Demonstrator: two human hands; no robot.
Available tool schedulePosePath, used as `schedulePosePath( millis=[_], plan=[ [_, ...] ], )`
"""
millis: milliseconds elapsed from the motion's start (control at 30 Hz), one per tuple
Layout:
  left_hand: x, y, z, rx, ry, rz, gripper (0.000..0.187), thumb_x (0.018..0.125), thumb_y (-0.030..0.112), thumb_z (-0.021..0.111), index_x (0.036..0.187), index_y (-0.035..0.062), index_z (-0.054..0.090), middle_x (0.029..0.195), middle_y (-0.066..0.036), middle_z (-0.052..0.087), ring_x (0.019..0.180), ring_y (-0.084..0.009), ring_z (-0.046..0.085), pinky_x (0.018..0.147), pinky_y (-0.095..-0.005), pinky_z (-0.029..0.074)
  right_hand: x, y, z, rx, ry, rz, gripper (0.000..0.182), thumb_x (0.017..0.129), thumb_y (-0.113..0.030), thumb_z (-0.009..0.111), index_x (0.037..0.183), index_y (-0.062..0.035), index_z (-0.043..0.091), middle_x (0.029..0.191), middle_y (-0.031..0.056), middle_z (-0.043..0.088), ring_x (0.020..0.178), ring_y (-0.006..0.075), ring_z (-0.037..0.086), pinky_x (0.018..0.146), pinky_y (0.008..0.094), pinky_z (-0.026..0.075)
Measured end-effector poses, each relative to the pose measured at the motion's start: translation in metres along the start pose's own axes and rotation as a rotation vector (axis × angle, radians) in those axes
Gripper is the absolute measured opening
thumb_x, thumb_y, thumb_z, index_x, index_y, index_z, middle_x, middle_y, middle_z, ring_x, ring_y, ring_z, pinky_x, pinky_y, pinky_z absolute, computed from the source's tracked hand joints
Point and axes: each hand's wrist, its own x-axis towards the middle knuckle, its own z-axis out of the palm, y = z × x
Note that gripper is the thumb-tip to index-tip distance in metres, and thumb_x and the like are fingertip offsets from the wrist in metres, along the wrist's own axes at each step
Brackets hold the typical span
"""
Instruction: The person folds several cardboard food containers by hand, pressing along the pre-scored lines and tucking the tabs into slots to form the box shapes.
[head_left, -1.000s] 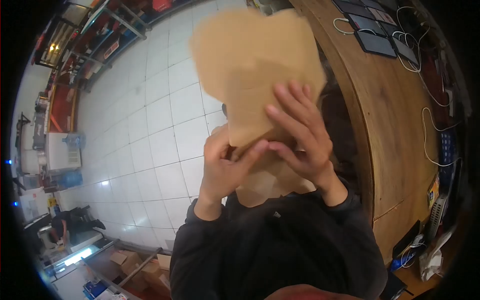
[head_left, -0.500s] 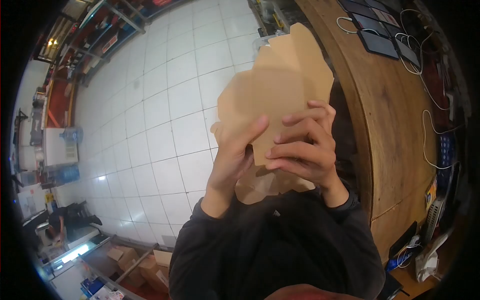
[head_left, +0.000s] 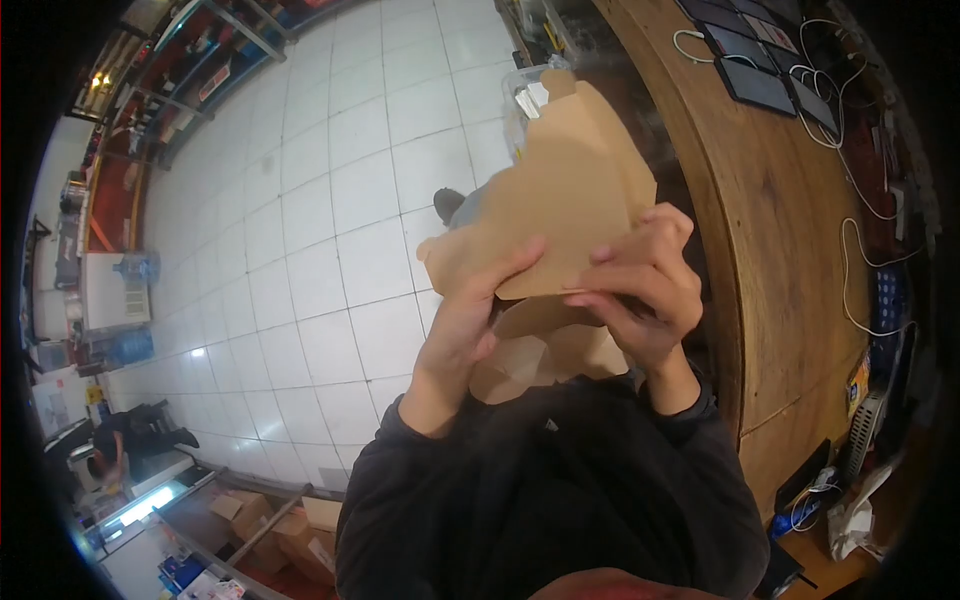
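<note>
A brown cardboard box blank, flat with cut flaps and creases, is held up in front of my chest. My left hand grips its lower left part, thumb lying across the near face and the other fingers hidden behind. On the lower right edge, my right hand pinches the card between thumb and bent fingers. Below the sheet, close to my dark top, more folded brown cardboard shows, partly covered by the blank and my hands.
To the right runs a wooden table with several tablets and white cables at its far end. A clear plastic bin stands beyond the cardboard. Cardboard boxes sit at lower left. A person is at far left.
The cardboard has tipped and come lower, uncovering the bin and a dark rounded shape on the floor. My right-hand fingers went from lying over the face to pinching the lower edge.
</note>
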Motion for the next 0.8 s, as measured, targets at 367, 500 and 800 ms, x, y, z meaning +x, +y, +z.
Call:
schedulePosePath(
  millis=[367,500,800],
  plan=[
    [-0.017,-0.009,0.023,0.068,0.119,0.448,0.039,0.093,0.01,0.059,0.128,-0.0011,0.046,0.121,-0.01,0.056,0.113,-0.0194,0.054,0.093,-0.0322,0.047,0.003,-0.014,0.013,0.248,0.173,0.316,0.012,0.066,-0.001,0.075,0.068,-0.002,0.063,0.1,0.0098,0.044,0.093,0.0201,0.046,0.085,0.0293,0.038],
    [-0.02,-0.015,0.018,0.371,0.057,0.809,0.034,0.093,0.008,0.059,0.124,-0.0024,0.05,0.116,-0.008,0.058,0.107,-0.016,0.056,0.088,-0.0294,0.046,0.008,-0.016,-0.001,0.352,0.074,0.408,0.014,0.067,-0.002,0.076,0.068,-0.0016,0.062,0.099,0.0086,0.044,0.093,0.0197,0.047,0.08,0.03,0.04],
    [-0.02,-0.011,0.021,0.274,0.056,0.516,0.022,0.095,0.011,0.055,0.113,-0.0012,0.058,0.107,-0.007,0.059,0.095,-0.0131,0.057,0.079,-0.0248,0.047,0.005,0.001,-0.001,0.419,0.034,0.402,0.028,0.064,-0.004,0.085,0.08,-0.0014,0.061,0.098,0.0053,0.044,0.086,0.0135,0.046,0.074,0.0247,0.04]
  ],
)
